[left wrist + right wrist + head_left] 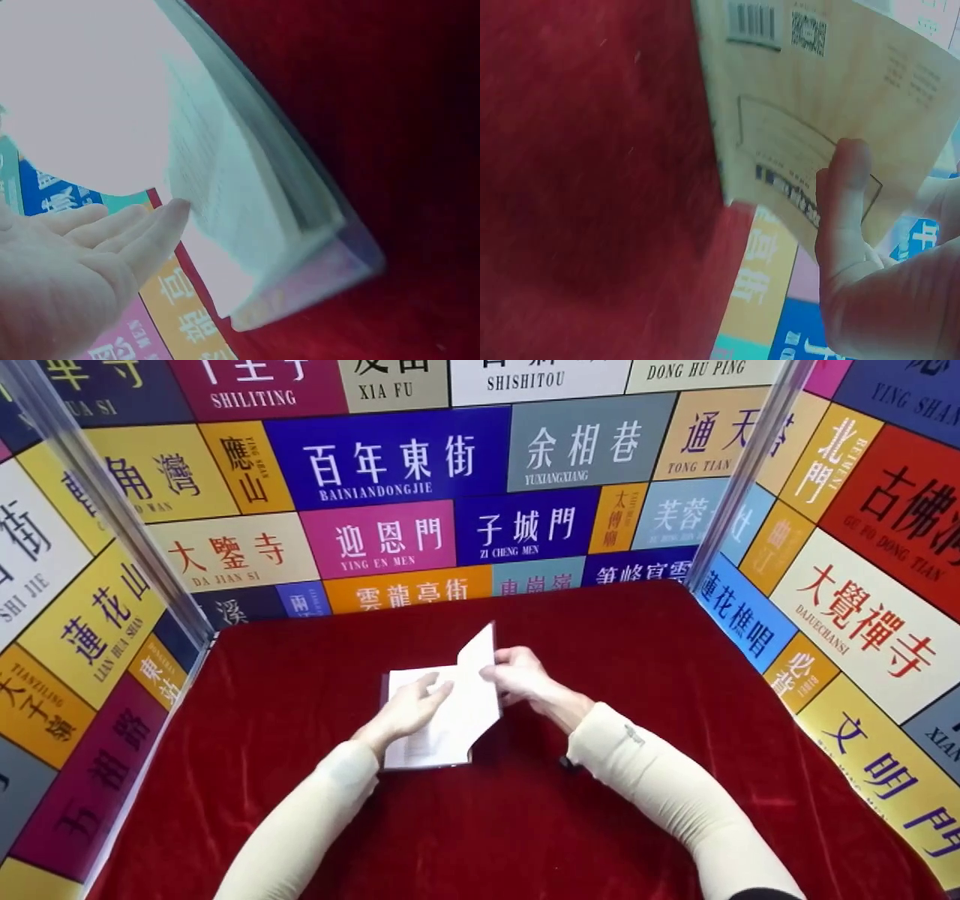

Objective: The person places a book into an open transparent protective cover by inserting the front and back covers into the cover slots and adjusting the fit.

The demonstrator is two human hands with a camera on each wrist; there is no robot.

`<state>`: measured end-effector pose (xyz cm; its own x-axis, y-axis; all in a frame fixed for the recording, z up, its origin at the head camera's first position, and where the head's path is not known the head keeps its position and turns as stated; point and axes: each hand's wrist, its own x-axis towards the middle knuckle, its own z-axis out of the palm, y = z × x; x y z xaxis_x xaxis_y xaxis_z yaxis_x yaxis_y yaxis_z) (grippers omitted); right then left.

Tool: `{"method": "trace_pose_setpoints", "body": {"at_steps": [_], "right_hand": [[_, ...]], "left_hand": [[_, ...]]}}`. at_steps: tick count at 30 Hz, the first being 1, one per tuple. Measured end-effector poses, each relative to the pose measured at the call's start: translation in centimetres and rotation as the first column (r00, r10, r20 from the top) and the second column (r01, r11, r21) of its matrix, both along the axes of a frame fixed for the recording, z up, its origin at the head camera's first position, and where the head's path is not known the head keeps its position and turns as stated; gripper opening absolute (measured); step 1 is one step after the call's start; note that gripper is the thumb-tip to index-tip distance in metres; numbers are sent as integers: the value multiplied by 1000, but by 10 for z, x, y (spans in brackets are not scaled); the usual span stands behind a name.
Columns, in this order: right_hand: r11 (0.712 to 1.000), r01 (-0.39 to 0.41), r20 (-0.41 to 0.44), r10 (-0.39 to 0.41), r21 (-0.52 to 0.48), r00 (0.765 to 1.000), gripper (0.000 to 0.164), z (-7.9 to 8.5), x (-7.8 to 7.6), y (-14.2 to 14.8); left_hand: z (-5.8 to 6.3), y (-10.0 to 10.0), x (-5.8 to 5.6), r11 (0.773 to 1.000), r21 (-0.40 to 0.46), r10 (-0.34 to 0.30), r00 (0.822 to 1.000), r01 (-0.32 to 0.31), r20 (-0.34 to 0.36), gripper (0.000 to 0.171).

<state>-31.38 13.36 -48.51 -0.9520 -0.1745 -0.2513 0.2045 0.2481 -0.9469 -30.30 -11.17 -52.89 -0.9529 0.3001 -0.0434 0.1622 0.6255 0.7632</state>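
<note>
An open book [442,735] lies on the red velvet cloth, its right side lifted nearly upright. My right hand [525,671] grips the outer edge of that raised part. In the right wrist view, fingers [845,195] lie against the pale back cover [795,105], which carries a barcode and a QR code. Over the left page is my left hand [409,709], its fingers extended toward the raised part. The left wrist view shows the left palm turned up beside the pages [225,180], which are partly washed out by glare.
Red velvet cloth [300,810] covers the table. Behind and at both sides stand panels [390,457] of colourful blocks with Chinese characters. Clear upright posts [739,495] mark the table's two far corners.
</note>
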Motion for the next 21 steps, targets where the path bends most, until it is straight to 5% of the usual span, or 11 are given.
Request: {"method": "trace_pose_setpoints", "body": {"at_steps": [5, 11, 15, 21], "right_hand": [[998, -53, 0, 53, -34, 999, 47, 2, 5, -22], [992, -123, -45, 124, 19, 991, 55, -3, 11, -45], [982, -177, -44, 180, 61, 983, 47, -13, 14, -57], [971, -201, -67, 211, 133, 975, 40, -19, 20, -67]], "left_hand": [[0, -12, -5, 985, 135, 106, 994, -106, 4, 69], [7, -20, -12, 904, 362, 185, 972, -227, 147, 74], [8, -25, -12, 901, 340, 223, 960, -268, 166, 59], [1, -39, -12, 920, 218, 313, 945, -326, 94, 35]]}}
